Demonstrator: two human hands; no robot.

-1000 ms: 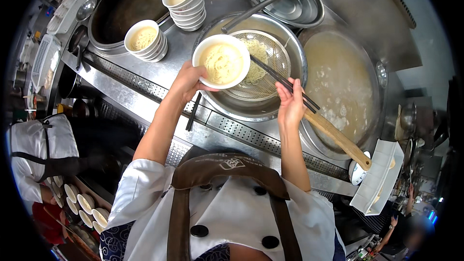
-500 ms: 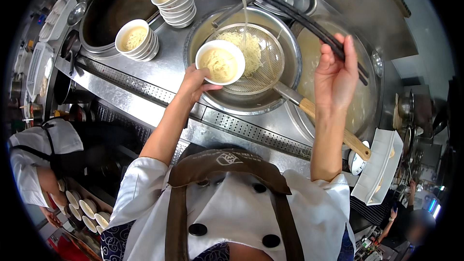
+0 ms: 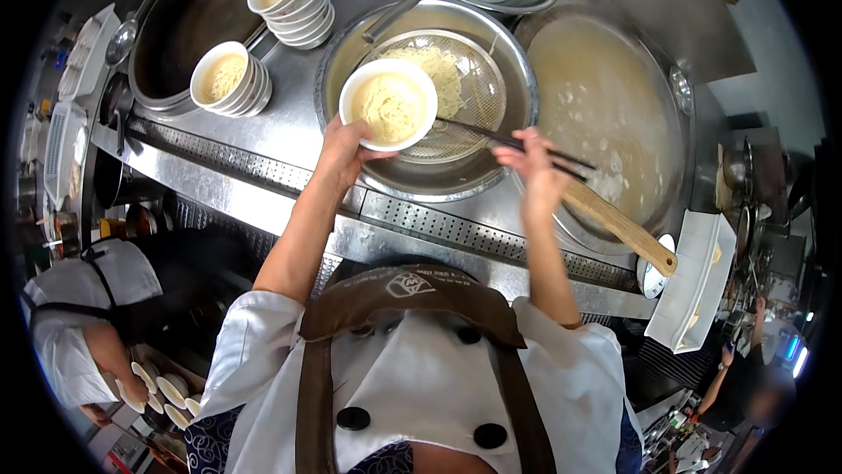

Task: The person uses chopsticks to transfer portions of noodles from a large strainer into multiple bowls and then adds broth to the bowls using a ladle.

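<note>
My left hand [image 3: 345,149] grips a white bowl [image 3: 346,104] by its near-left side, fingers under and thumb at the rim. Pale noodles [image 3: 391,111] lie in the bowl, which is tilted over a wire-mesh strainer [image 3: 482,106]. More noodles [image 3: 445,79] rest in the strainer, set within a large steel basin [image 3: 529,75]. My right hand [image 3: 537,167], somewhat blurred, is closed around long black chopsticks [image 3: 491,134]. Their tips point left to the bowl's right edge; whether they touch it I cannot tell. Below that hand runs the strainer's wooden handle [image 3: 618,224].
Stacked white bowls [image 3: 303,25] and a second stack topped with noodles [image 3: 261,92] stand left of the basin. A dark wok [image 3: 189,31] lies beyond. At right is a wide pan of cloudy liquid [image 3: 605,79], with a white tray [image 3: 684,299] nearer. A co-worker's arm [image 3: 110,356] reaches toward bowls at lower left.
My right hand has come down and left, bringing the chopsticks from high above the basin to beside the bowl. The hanging noodle strand no longer shows. The bowl remains in my left hand.
</note>
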